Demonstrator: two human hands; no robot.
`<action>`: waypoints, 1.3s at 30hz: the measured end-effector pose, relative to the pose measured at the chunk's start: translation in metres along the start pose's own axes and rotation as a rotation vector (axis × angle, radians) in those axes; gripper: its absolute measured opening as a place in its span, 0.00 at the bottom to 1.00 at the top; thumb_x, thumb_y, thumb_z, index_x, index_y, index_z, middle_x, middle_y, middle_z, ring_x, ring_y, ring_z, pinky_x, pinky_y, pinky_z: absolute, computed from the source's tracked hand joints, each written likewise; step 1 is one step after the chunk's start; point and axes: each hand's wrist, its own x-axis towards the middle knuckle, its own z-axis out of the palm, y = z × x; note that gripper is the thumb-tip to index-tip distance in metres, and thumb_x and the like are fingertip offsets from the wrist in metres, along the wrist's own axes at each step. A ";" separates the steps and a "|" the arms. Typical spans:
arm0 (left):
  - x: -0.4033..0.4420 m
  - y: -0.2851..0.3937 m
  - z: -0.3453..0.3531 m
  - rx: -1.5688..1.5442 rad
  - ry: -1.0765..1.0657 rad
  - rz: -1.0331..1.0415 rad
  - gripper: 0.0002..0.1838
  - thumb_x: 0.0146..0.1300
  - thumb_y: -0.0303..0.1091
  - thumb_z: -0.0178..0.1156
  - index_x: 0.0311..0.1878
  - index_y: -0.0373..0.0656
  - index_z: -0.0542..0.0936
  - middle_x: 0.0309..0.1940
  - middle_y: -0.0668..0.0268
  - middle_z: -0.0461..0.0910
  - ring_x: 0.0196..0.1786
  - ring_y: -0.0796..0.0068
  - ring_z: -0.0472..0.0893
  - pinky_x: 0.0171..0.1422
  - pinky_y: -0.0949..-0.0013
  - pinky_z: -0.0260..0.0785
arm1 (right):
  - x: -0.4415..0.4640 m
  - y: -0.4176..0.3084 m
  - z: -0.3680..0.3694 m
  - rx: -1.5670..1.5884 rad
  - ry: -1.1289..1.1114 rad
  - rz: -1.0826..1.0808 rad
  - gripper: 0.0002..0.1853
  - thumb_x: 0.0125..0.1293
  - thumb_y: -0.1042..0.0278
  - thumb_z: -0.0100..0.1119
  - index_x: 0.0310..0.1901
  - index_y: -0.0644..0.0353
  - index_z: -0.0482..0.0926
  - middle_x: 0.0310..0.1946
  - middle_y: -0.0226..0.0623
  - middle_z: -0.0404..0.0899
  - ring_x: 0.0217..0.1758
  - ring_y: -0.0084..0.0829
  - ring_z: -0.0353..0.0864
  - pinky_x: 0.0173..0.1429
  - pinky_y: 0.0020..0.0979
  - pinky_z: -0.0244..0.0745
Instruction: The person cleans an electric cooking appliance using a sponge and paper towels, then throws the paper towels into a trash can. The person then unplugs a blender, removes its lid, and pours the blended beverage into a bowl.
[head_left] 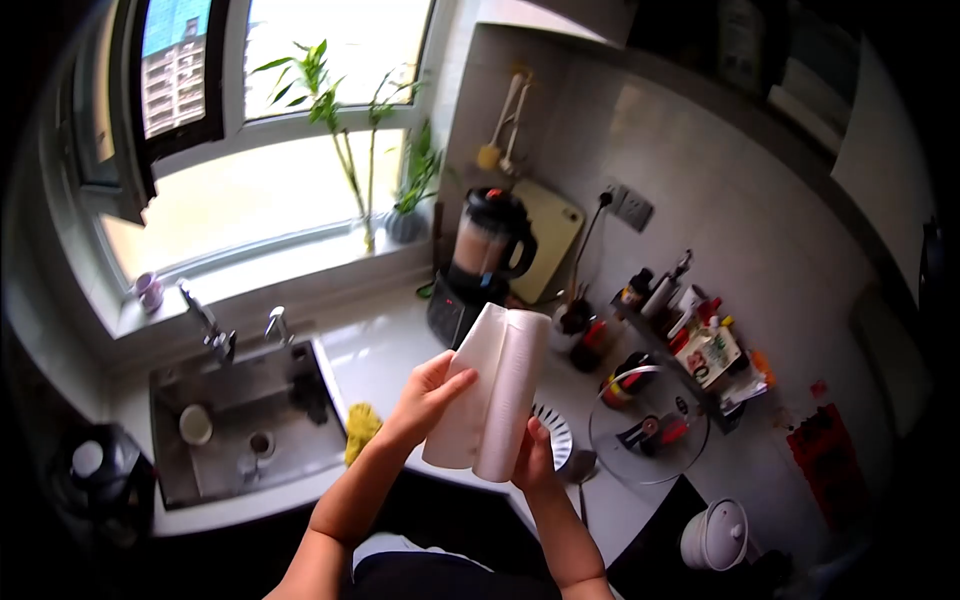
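A white paper towel roll [516, 400] is held up in front of me, tilted slightly, with a loose sheet [468, 405] hanging off its left side. My left hand [430, 396] pinches that sheet, thumb over the front. Round the lower right of the roll, my right hand [534, 456] is closed, its fingers partly hidden behind it. Behind the roll, a striped plate [553, 433] shows in part on the counter. Beyond the roll's top stands a blender [487, 240] with pinkish contents.
At left is a steel sink [240, 480] with a cup [195, 425] inside and a yellow cloth [362, 430] on its edge. A glass lid [650, 425], a spoon [582, 475], a condiment rack [690, 350] and a white lidded pot [714, 535] are on the right.
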 end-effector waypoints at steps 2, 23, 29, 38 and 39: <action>-0.037 -0.010 -0.005 -0.038 0.135 -0.096 0.15 0.72 0.36 0.60 0.55 0.37 0.78 0.45 0.67 0.81 0.47 0.83 0.78 0.51 0.73 0.74 | -0.015 0.016 0.006 -0.083 0.026 -0.023 0.43 0.68 0.36 0.56 0.75 0.54 0.55 0.65 0.42 0.70 0.65 0.39 0.74 0.67 0.40 0.74; -0.340 -0.008 -0.101 -0.940 0.712 0.175 0.30 0.76 0.58 0.32 0.23 0.51 0.70 0.15 0.63 0.63 0.17 0.66 0.66 0.21 0.64 0.62 | 0.012 0.268 0.077 -0.905 -0.154 0.007 0.34 0.61 0.58 0.71 0.63 0.64 0.67 0.53 0.50 0.81 0.55 0.42 0.82 0.59 0.38 0.76; -0.407 0.056 -0.183 -0.458 1.006 0.368 0.19 0.79 0.51 0.41 0.43 0.53 0.78 0.24 0.66 0.75 0.27 0.72 0.76 0.30 0.65 0.71 | 0.201 0.324 0.020 -1.077 0.410 -0.253 0.39 0.60 0.45 0.68 0.66 0.54 0.60 0.61 0.49 0.71 0.66 0.52 0.68 0.67 0.57 0.62; -0.445 0.076 -0.296 0.117 1.192 0.089 0.12 0.74 0.34 0.58 0.52 0.37 0.83 0.43 0.74 0.83 0.46 0.85 0.76 0.58 0.77 0.65 | 0.268 0.304 -0.079 -1.074 0.681 -0.231 0.44 0.51 0.67 0.76 0.67 0.62 0.60 0.60 0.51 0.74 0.62 0.47 0.77 0.67 0.42 0.70; -0.447 0.074 -0.304 0.189 1.194 0.084 0.12 0.73 0.34 0.59 0.51 0.36 0.84 0.42 0.73 0.83 0.45 0.85 0.76 0.56 0.77 0.66 | 0.261 0.300 -0.070 -1.050 0.654 -0.233 0.44 0.52 0.69 0.76 0.67 0.61 0.60 0.60 0.50 0.74 0.62 0.46 0.77 0.67 0.42 0.70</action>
